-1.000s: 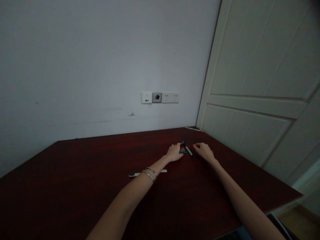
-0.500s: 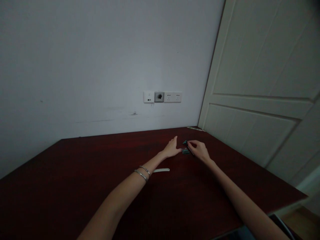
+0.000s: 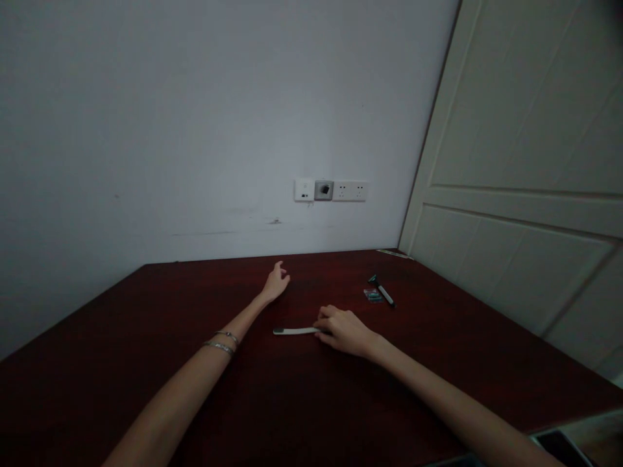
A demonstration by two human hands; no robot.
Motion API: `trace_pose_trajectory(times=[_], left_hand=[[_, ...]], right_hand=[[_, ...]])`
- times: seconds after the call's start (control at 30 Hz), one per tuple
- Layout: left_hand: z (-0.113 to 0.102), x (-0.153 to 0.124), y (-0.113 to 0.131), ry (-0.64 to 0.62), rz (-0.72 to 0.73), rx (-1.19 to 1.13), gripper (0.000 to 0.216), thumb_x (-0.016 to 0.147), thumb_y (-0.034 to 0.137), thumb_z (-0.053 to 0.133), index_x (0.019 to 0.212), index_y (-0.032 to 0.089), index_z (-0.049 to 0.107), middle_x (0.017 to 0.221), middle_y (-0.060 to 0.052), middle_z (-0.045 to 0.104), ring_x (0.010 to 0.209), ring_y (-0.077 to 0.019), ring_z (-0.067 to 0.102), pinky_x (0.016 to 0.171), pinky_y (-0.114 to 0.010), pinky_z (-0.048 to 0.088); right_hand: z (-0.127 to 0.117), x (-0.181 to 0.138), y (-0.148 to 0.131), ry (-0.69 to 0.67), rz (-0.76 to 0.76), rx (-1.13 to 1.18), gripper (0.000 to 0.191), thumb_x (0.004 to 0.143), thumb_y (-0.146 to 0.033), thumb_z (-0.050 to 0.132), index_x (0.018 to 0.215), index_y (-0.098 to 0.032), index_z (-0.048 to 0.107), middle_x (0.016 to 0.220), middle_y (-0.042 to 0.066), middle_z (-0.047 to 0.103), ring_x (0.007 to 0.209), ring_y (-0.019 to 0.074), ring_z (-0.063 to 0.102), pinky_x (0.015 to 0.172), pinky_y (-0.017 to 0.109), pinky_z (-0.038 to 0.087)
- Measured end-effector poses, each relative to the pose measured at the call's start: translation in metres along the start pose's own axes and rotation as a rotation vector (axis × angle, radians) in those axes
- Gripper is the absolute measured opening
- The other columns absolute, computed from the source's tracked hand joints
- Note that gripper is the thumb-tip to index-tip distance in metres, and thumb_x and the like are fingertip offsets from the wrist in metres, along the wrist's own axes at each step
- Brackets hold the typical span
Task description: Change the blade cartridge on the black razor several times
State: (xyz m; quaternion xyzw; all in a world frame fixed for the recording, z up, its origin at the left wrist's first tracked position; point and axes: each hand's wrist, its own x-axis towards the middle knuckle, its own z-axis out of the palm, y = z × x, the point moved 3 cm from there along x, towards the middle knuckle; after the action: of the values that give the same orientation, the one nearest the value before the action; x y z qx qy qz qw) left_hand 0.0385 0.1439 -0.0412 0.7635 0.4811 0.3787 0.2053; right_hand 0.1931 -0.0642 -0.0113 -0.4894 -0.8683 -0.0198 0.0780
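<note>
A flat white stick-like tool (image 3: 294,331) lies on the dark red table (image 3: 146,363). My right hand (image 3: 343,329) rests on its right end, fingers curled over it. Farther back, my left hand (image 3: 275,284) hovers above the table with loose, slightly parted fingers and holds nothing; two bangles ring that wrist. A razor with a dark head (image 3: 382,290) and a small teal blade cartridge pack (image 3: 372,296) lie together on the table to the right, clear of both hands.
A white wall with a row of sockets (image 3: 331,190) stands behind the table. A cream panelled door (image 3: 525,181) closes off the right side. A thin strip (image 3: 395,253) lies at the table's far right corner.
Both hands left the razor and cartridge pack. My right hand came back and down onto the white tool. My left hand swung left and lifted, empty.
</note>
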Motion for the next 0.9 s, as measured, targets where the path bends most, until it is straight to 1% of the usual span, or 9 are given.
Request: trace_pose_trajectory(times=[0.13,0.23,0.37,0.47,0.57,0.67,0.73,0.8,0.9], left_hand=[[-0.018,-0.008,-0.031,0.027,0.037,0.07,0.052,0.078,0.016,0.05,0.127,0.011,0.035,0.101,-0.01,0.062,0.095,-0.0178,0.059,0.089,-0.033,0.043],[-0.028,-0.013,-0.046,0.056,0.027,0.097,0.046,0.08,0.019,0.047,0.125,0.012,0.037,0.098,-0.009,0.063,0.094,-0.0184,0.059,0.09,-0.034,0.042],[-0.033,-0.017,-0.049,0.082,-0.012,0.102,0.041,0.084,0.025,0.043,0.123,0.011,0.039,0.095,-0.008,0.064,0.093,-0.0191,0.06,0.088,-0.034,0.042],[-0.033,-0.018,-0.044,0.076,-0.032,0.118,0.039,0.085,0.027,0.042,0.121,0.012,0.041,0.097,-0.009,0.064,0.094,-0.0195,0.06,0.087,-0.033,0.042],[-0.032,-0.019,-0.042,0.063,-0.051,0.14,0.04,0.086,0.028,0.041,0.122,0.011,0.041,0.098,-0.009,0.064,0.096,-0.02,0.059,0.088,-0.032,0.041],[-0.032,-0.02,-0.043,0.058,-0.06,0.171,0.04,0.088,0.031,0.039,0.122,0.01,0.041,0.1,-0.011,0.064,0.097,-0.0213,0.059,0.089,-0.032,0.041],[-0.031,-0.02,-0.044,0.06,-0.06,0.194,0.04,0.089,0.032,0.037,0.121,0.01,0.042,0.101,-0.012,0.064,0.098,-0.0221,0.059,0.089,-0.033,0.041],[-0.03,-0.019,-0.044,0.063,-0.061,0.211,0.039,0.09,0.033,0.035,0.121,0.009,0.042,0.101,-0.013,0.064,0.099,-0.0228,0.058,0.089,-0.034,0.041],[-0.03,-0.019,-0.045,0.068,-0.068,0.229,0.039,0.09,0.033,0.034,0.12,0.009,0.043,0.103,-0.014,0.063,0.101,-0.0233,0.058,0.089,-0.035,0.041]], right_hand=[[0.0,0.004,0.0,-0.011,-0.007,-0.008,0.025,0.086,-0.029,0.045,0.096,-0.02,0.066,0.097,0.007,0.059,0.091,0.0187,0.054,0.068,0.025,0.042],[0.002,0.005,0.001,-0.019,0.006,0.031,0.025,0.086,-0.028,0.044,0.096,-0.02,0.066,0.098,0.007,0.06,0.091,0.0184,0.055,0.069,0.025,0.041],[0.006,0.005,0.006,-0.022,0.043,0.131,0.023,0.083,-0.028,0.048,0.095,-0.02,0.066,0.097,0.006,0.061,0.088,0.0173,0.057,0.069,0.024,0.041],[0.004,0.003,0.018,0.051,0.115,0.211,0.021,0.08,-0.031,0.051,0.091,-0.022,0.067,0.094,0.004,0.063,0.085,0.017,0.058,0.068,0.024,0.041],[-0.007,-0.004,0.047,0.193,0.308,0.262,0.021,0.077,-0.031,0.053,0.087,-0.021,0.068,0.089,0.004,0.066,0.081,0.0173,0.06,0.067,0.024,0.042],[-0.021,-0.019,0.096,0.316,0.609,0.263,0.02,0.073,-0.03,0.055,0.081,-0.02,0.069,0.081,0.006,0.069,0.075,0.0185,0.062,0.065,0.025,0.042],[-0.029,-0.036,0.133,0.391,0.856,0.207,0.024,0.071,-0.036,0.056,0.083,-0.022,0.07,0.081,0.007,0.069,0.076,0.0215,0.063,0.062,0.026,0.042],[-0.031,-0.053,0.165,0.42,1.025,0.168,0.029,0.071,-0.042,0.055,0.086,-0.022,0.071,0.084,0.009,0.069,0.079,0.0247,0.063,0.061,0.028,0.043],[-0.02,-0.074,0.199,0.383,1.152,0.16,0.036,0.069,-0.049,0.057,0.085,-0.021,0.072,0.085,0.013,0.068,0.081,0.0279,0.063,0.062,0.031,0.045]])
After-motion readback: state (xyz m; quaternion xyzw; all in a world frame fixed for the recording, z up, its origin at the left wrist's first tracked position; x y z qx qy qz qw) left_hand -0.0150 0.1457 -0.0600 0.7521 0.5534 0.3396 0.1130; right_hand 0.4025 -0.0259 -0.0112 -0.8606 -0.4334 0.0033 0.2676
